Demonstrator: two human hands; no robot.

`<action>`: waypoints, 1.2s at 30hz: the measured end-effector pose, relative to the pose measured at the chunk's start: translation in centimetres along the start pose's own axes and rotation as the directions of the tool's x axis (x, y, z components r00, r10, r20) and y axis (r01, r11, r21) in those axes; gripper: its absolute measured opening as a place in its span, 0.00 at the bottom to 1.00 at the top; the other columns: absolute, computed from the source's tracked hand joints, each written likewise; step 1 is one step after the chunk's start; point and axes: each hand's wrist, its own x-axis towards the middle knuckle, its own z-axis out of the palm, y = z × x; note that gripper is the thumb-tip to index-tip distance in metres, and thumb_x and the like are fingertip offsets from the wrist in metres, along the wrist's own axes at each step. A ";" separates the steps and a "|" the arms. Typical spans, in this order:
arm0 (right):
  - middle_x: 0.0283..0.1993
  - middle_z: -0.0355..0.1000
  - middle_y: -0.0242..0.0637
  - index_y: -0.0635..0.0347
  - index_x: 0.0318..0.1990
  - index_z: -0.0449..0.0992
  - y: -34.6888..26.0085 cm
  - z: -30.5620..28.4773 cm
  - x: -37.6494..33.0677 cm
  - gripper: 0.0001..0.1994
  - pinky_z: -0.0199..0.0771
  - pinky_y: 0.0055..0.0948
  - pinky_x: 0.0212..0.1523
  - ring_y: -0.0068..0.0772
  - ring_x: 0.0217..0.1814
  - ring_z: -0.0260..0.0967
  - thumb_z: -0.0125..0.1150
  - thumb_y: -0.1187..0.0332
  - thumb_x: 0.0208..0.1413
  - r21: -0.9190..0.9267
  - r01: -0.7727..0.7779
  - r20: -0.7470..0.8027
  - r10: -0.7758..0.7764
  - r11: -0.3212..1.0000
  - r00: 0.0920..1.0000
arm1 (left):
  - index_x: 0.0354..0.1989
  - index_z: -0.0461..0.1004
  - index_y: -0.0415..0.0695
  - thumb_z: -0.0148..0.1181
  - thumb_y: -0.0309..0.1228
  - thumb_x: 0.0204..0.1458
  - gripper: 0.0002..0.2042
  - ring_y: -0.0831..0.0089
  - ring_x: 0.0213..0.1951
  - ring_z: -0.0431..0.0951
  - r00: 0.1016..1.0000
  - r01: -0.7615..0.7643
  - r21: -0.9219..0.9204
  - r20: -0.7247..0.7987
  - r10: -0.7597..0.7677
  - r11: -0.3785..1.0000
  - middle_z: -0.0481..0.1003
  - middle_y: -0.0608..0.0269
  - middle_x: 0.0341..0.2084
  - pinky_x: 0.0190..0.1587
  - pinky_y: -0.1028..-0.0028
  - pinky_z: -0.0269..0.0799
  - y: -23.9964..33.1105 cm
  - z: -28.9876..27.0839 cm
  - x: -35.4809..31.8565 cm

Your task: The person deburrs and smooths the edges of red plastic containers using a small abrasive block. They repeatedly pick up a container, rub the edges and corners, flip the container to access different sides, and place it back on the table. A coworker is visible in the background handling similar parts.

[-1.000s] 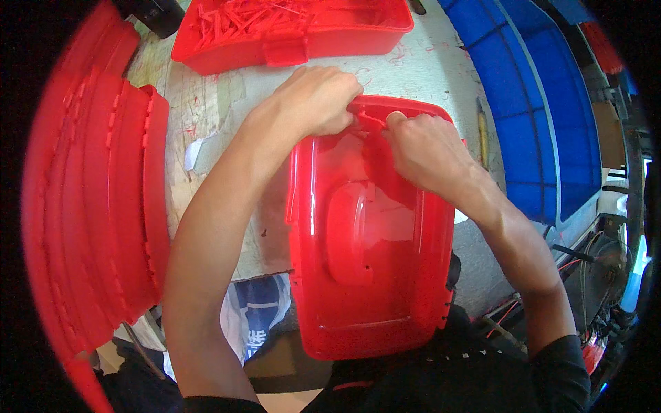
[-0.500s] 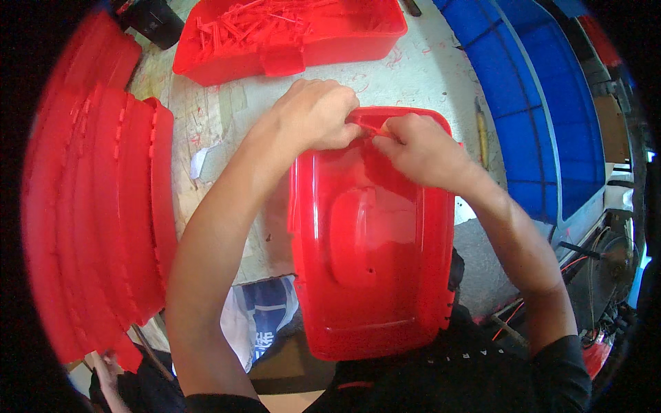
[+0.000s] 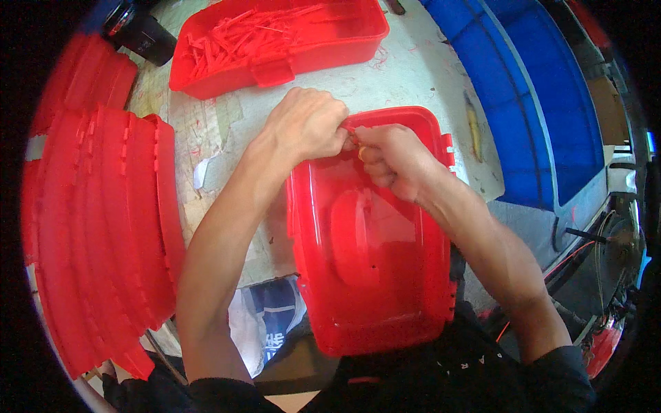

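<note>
A glossy red plastic lid-like shell with a raised rim and rounded middle lies lengthwise before me, its near end by my shirt. At its far left corner my left hand is closed, knuckles up. My right hand is closed in a pinch over the far rim, fingertips meeting those of the left. A bit of thin red plastic shows between the fingertips; what each hand grips is mostly hidden. A small yellow-orange spot shows at the right fingers, too small to name.
A red bin holding thin red plastic strips stands at the back. Nested red shells are stacked at left, with a black cup behind. Blue crates line the right. A yellowish tool-like stick lies on the table.
My right hand has shifted slightly left and turned, its fingers now curled tighter beside the left hand. The view has tilted a little; the red shell stays nearly in place.
</note>
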 end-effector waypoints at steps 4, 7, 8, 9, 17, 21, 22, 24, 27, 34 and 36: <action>0.25 0.65 0.26 0.62 0.32 0.75 0.6 0.2 0.3 0.12 0.59 0.29 0.23 0.23 0.23 0.58 0.51 0.65 0.65 -0.224 0.155 -0.103 -0.181 0.962 0.978 | 0.22 0.81 0.39 0.62 0.34 0.40 0.10 0.48 0.32 0.81 1.000 0.022 0.032 -0.011 -0.022 0.999 0.78 0.44 0.23 0.37 0.55 0.77 0.3 0.0 0.0; 0.27 0.74 0.41 0.66 0.33 0.76 1.8 0.5 0.9 0.12 0.70 0.39 0.30 0.38 0.28 0.71 0.52 0.66 0.64 -0.508 0.391 -0.105 -0.506 0.767 0.856 | 0.22 0.80 0.39 0.62 0.33 0.40 0.09 0.46 0.31 0.80 0.998 -0.006 0.040 -0.059 0.008 0.999 0.77 0.43 0.23 0.37 0.54 0.76 0.3 0.1 -0.3; 0.28 0.75 0.48 0.67 0.33 0.76 2.1 0.5 1.3 0.13 0.72 0.43 0.33 0.45 0.31 0.74 0.53 0.66 0.63 -0.623 0.453 -0.057 -0.614 0.638 0.787 | 0.21 0.79 0.39 0.62 0.33 0.40 0.09 0.45 0.31 0.80 0.998 -0.007 0.030 -0.069 0.009 1.000 0.77 0.42 0.23 0.36 0.53 0.76 0.2 0.1 -0.3; 0.29 0.77 0.54 0.68 0.34 0.76 2.3 0.5 1.6 0.13 0.75 0.47 0.37 0.52 0.34 0.78 0.53 0.66 0.63 -0.726 0.451 -0.021 -0.672 0.520 0.740 | 0.21 0.79 0.39 0.62 0.33 0.41 0.09 0.44 0.30 0.79 0.997 -0.001 0.026 -0.074 0.003 1.000 0.76 0.41 0.22 0.36 0.52 0.75 0.2 0.2 -0.5; 0.31 0.76 0.57 0.68 0.34 0.76 2.0 0.3 2.5 0.12 0.74 0.52 0.39 0.60 0.36 0.76 0.52 0.68 0.62 -0.873 0.433 0.118 -0.765 0.224 0.634 | 0.21 0.80 0.40 0.60 0.32 0.40 0.08 0.46 0.30 0.81 0.994 0.048 0.042 -0.097 -0.043 0.998 0.78 0.41 0.24 0.36 0.53 0.77 -0.2 0.7 -0.5; 0.24 0.70 0.33 0.62 0.34 0.75 1.5 0.3 2.2 0.10 0.63 0.29 0.22 0.28 0.21 0.64 0.52 0.67 0.65 -0.402 0.491 -0.021 -0.544 0.773 0.839 | 0.20 0.80 0.39 0.60 0.32 0.41 0.09 0.45 0.29 0.80 0.994 0.017 0.043 -0.109 -0.012 0.999 0.78 0.41 0.23 0.36 0.52 0.76 -0.2 0.6 -0.4; 0.23 0.65 0.29 0.61 0.34 0.74 1.3 0.1 2.2 0.09 0.58 0.26 0.22 0.24 0.21 0.59 0.51 0.67 0.66 -0.269 0.437 -0.038 -0.463 0.858 0.885 | 0.20 0.80 0.39 0.60 0.33 0.41 0.09 0.45 0.29 0.80 0.992 0.015 0.046 -0.126 -0.009 0.999 0.77 0.41 0.23 0.36 0.52 0.76 -0.3 0.6 -0.3; 0.23 0.57 0.21 0.59 0.35 0.73 1.2 -0.3 2.3 0.09 0.48 0.20 0.20 0.15 0.20 0.48 0.50 0.67 0.67 0.010 0.283 -0.009 -0.283 0.959 0.959 | 0.20 0.80 0.39 0.61 0.33 0.42 0.10 0.45 0.29 0.80 0.994 0.025 0.027 -0.111 -0.022 0.999 0.77 0.41 0.22 0.35 0.52 0.76 -0.4 0.6 -0.3; 0.21 0.53 0.20 0.57 0.36 0.71 1.1 -0.8 2.7 0.08 0.44 0.22 0.19 0.16 0.19 0.44 0.49 0.67 0.67 0.233 0.137 0.062 -0.155 0.963 0.986 | 0.21 0.80 0.39 0.62 0.35 0.44 0.11 0.46 0.27 0.80 0.995 0.027 0.039 -0.096 -0.023 0.999 0.77 0.42 0.21 0.33 0.53 0.76 -0.5 0.8 -0.2; 0.20 0.53 0.20 0.54 0.31 0.68 2.0 -0.3 3.3 0.11 0.43 0.23 0.19 0.18 0.18 0.45 0.47 0.65 0.68 0.358 0.142 0.076 -0.180 0.923 0.981 | 0.23 0.79 0.40 0.62 0.37 0.47 0.11 0.45 0.28 0.80 0.990 -0.029 -0.026 -0.139 0.025 0.999 0.77 0.42 0.21 0.33 0.52 0.75 -1.0 1.2 -0.5; 0.20 0.52 0.19 0.53 0.31 0.69 1.9 -0.2 3.2 0.11 0.42 0.24 0.19 0.18 0.18 0.43 0.48 0.64 0.68 0.260 0.186 0.049 -0.205 0.947 0.977 | 0.25 0.79 0.41 0.61 0.37 0.47 0.11 0.45 0.29 0.80 0.990 -0.019 -0.067 -0.142 0.009 0.998 0.77 0.43 0.21 0.34 0.51 0.75 -1.1 1.0 -0.7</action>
